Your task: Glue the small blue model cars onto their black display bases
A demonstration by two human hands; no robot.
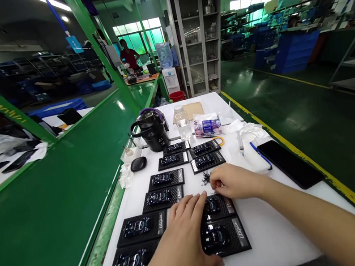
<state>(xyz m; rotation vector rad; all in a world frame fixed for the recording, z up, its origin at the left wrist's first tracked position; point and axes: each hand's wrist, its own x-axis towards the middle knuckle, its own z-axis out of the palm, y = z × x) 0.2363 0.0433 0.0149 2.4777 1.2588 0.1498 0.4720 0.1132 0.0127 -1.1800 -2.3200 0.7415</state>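
Observation:
Dark blue model cars on black carbon-patterned display bases stand in two columns on the white table. My left hand (184, 236) stretches its fingers over the nearest right-column bases, its thumb apart beside the front model car (216, 237). Just beyond its fingertips is another model car (212, 205), partly covered by the hand. My right hand (228, 181) is closed in a pinch above the far edge of that car's base (227, 208); what it pinches is too small to make out. A small pile of tiny black parts (206, 178) lies beside its fingers.
Farther back are a black jug (151, 130), a clear bottle (182, 123), a tissue pack (207, 125) and yellow tape (220, 141). A syringe (240, 143) and a black tablet (290, 164) lie right. A mouse (138, 164) sits left, near the green bench (68, 169). A person (129, 55) stands far back.

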